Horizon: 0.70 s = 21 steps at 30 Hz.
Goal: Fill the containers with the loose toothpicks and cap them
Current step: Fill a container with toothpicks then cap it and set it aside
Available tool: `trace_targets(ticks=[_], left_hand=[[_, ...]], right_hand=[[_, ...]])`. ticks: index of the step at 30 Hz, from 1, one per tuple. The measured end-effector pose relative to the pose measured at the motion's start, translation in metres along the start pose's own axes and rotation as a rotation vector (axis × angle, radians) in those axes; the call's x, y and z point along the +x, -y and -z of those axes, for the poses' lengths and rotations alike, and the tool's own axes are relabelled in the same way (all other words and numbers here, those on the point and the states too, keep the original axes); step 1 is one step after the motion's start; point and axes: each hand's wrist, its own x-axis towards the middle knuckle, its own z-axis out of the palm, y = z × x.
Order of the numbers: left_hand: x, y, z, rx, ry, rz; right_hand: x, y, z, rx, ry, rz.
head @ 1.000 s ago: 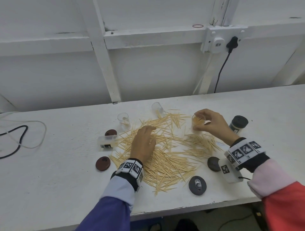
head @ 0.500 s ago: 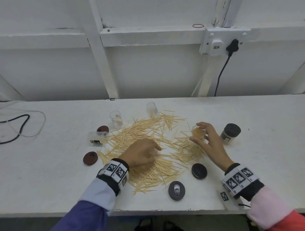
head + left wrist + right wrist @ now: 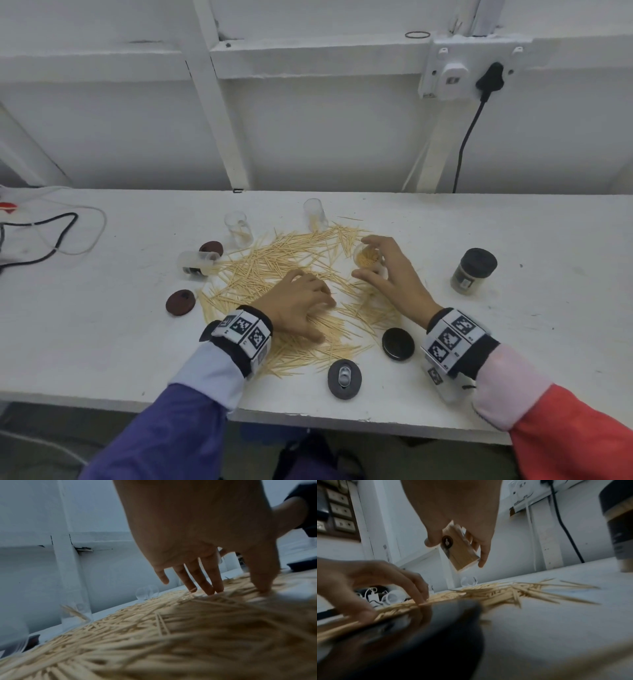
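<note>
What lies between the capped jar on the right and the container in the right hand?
In the head view, only bare white table separates the capped jar from the right hand gripping the container.

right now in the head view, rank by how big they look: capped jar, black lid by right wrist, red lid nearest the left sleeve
1. capped jar
2. black lid
3. red lid
The two lids look close; the black one lies nearer the camera, so their order is unsure.

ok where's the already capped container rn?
Head view: the capped container stands upright on the table, on the right, beyond the right hand and clear of the toothpick pile.
</note>
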Motion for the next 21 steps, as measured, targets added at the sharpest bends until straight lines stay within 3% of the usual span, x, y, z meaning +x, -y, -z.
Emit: trace_targets(ticks=[8, 15, 21], left_hand=[[0.002, 0.0, -0.013, 0.03, -0.194, -0.047], [0.002, 0.007, -0.02, 0.036, -0.207, -0.116], [0.005, 0.008, -0.026, 0.12, -0.352, -0.212]], right_hand=[[0.007, 0.001, -0.014, 0.028, -0.004, 0.018], [0.004, 0.005, -0.025, -0.064, 0.072, 0.095], [0.004, 0.009, -0.022, -0.038, 0.053, 0.059]])
